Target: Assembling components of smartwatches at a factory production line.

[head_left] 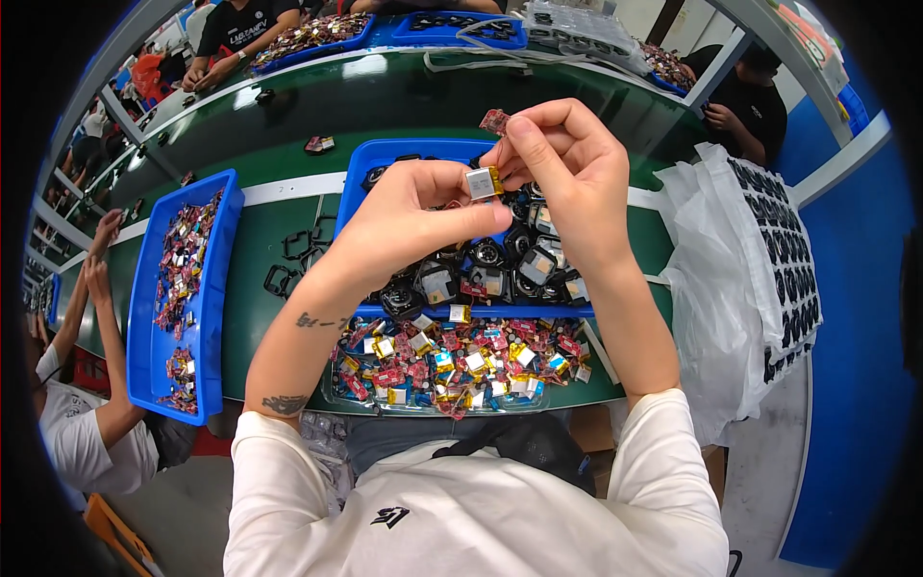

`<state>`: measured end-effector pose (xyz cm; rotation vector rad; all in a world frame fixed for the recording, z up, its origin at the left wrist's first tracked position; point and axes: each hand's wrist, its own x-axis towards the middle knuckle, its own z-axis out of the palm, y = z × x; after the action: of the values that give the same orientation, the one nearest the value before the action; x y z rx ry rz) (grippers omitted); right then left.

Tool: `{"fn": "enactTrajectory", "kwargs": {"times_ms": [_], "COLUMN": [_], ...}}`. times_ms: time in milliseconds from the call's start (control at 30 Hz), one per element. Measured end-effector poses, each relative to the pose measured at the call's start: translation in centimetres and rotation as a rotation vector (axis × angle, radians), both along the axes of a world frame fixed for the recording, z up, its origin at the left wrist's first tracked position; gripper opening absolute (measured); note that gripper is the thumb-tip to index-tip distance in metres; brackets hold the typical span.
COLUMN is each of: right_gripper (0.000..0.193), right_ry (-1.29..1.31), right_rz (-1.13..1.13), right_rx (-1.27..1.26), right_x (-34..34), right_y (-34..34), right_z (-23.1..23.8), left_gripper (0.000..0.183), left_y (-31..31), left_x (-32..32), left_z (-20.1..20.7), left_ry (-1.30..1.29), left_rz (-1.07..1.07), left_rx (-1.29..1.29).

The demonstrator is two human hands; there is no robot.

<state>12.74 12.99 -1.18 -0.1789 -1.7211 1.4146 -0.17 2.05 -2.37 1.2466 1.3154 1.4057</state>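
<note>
Over a blue bin [370, 154] I hold up a small battery wired to a circuit board. The silver battery [483, 183] with yellow tape is at the fingertips of my left hand [409, 212], whose thumb stretches below it. My right hand [582, 168] pinches close to the red circuit board [495, 121], which sticks out above its thumb and index finger. Thin wires run between board and battery. Some of my fingers are hidden behind the parts. Black round-fronted housings [437, 284] fill the bin beneath my hands.
Nearer me, a clear tray [336, 396] is heaped with red boards and batteries. A long blue bin [213, 317] stands left, beside black frames [281, 279]. White plastic sheeting [687, 288] and a stack of black parts [784, 260] are right. A co-worker's hands [98, 274] are at far left.
</note>
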Motion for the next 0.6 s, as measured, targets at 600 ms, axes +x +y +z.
{"fn": "enactTrajectory", "kwargs": {"times_ms": [600], "right_gripper": [0.017], "right_ry": [0.097], "right_rz": [0.200], "right_rx": [-0.508], "right_x": [1.3], "right_y": [2.0], "right_z": [1.3], "left_gripper": [0.016], "left_y": [-0.1], "left_x": [-0.3], "left_z": [0.0], "left_ry": [0.007], "left_rz": [0.091], "left_rx": [0.186]}}
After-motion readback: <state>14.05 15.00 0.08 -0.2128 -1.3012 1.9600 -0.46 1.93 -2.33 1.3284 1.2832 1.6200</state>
